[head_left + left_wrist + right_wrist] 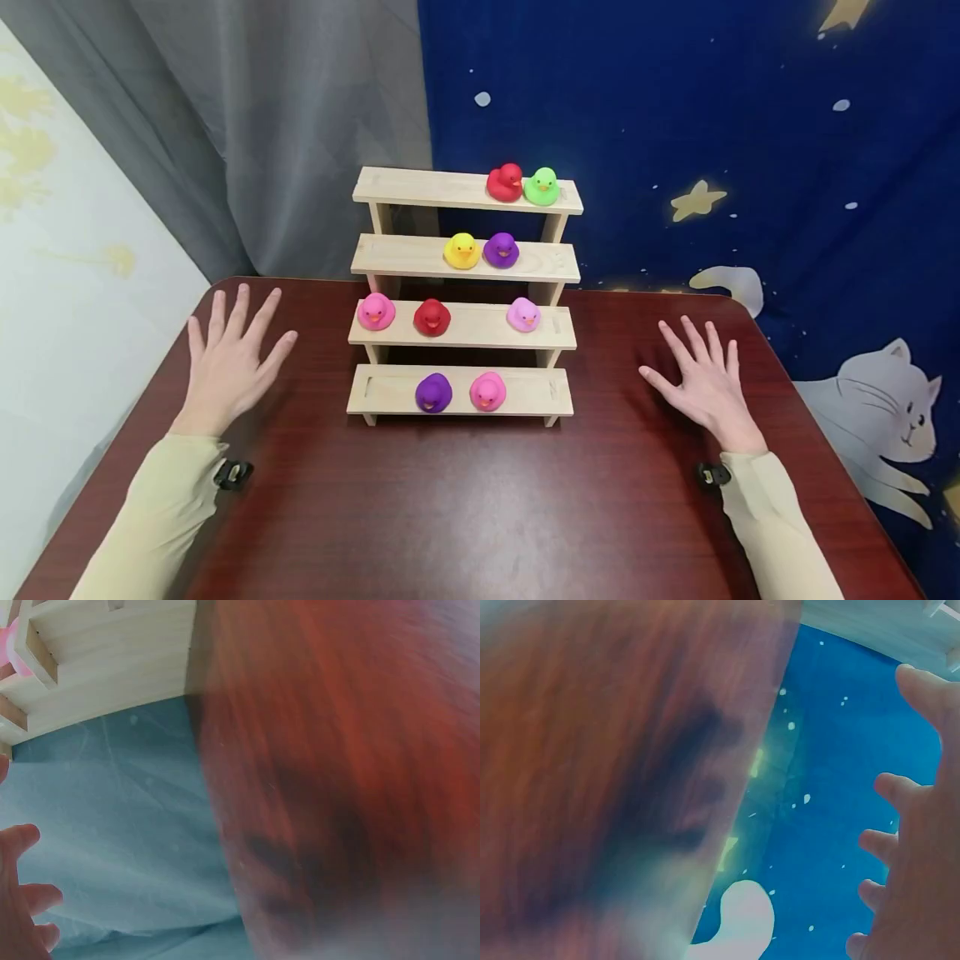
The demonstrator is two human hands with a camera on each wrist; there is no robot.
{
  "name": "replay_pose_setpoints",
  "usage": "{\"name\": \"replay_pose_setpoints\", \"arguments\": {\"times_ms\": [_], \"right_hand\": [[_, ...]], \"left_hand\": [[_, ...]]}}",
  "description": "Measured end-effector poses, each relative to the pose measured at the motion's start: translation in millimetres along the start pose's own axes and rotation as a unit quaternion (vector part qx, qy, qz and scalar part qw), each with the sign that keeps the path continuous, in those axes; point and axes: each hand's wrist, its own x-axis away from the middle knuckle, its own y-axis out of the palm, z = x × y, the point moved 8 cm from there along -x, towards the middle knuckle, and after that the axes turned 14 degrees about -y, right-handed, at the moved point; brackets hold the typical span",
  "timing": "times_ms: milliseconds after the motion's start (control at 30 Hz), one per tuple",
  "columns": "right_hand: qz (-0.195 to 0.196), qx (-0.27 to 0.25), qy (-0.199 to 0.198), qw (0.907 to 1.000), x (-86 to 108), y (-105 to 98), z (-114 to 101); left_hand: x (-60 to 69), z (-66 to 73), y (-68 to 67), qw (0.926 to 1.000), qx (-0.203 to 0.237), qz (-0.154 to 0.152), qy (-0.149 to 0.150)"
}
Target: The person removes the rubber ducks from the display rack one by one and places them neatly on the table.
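Note:
Both hands are held apart with fingers spread and straight, holding nothing. The left hand (pixel 228 367) is left of a four-step wooden shelf (pixel 420 187), the right hand (pixel 705 383) right of it. On the top step sit a red duck (pixel 505 183) and a green duck (pixel 542 187). Below are a yellow duck (pixel 462 251) and a purple duck (pixel 501 251). The third step bears a pink duck (pixel 377 312), a red duck (pixel 432 318) and a light pink duck (pixel 523 315). A purple duck (pixel 433 393) and a pink duck (pixel 488 392) sit on the bottom step.
The shelf stands at the back of a dark red-brown table (pixel 465 508). Behind it hang a grey curtain (pixel 300 125) and a blue cloth (pixel 615 142) with stars and a cat. A pale patterned wall (pixel 67 275) is at the left.

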Motion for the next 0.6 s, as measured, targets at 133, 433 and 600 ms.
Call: {"name": "replay_pose_setpoints", "arguments": {"times_ms": [133,433,600], "right_hand": [[0.008,-0.005,-0.001,1.0000,-13.1,-4.0,-5.9],[0.027,-0.010,-0.015,0.9995,-43.5,-21.0,-23.1],[0.041,-0.022,-0.030,0.9985,-56.8,-27.7,-34.8]], "left_hand": [[-8.8,9.7,0.5,1.0000,0.006,-0.002,-0.001],[-28.7,30.6,-5.8,0.9999,0.016,0.005,0.001],[-39.9,48.1,-13.2,0.9994,0.029,0.014,0.011]]}}
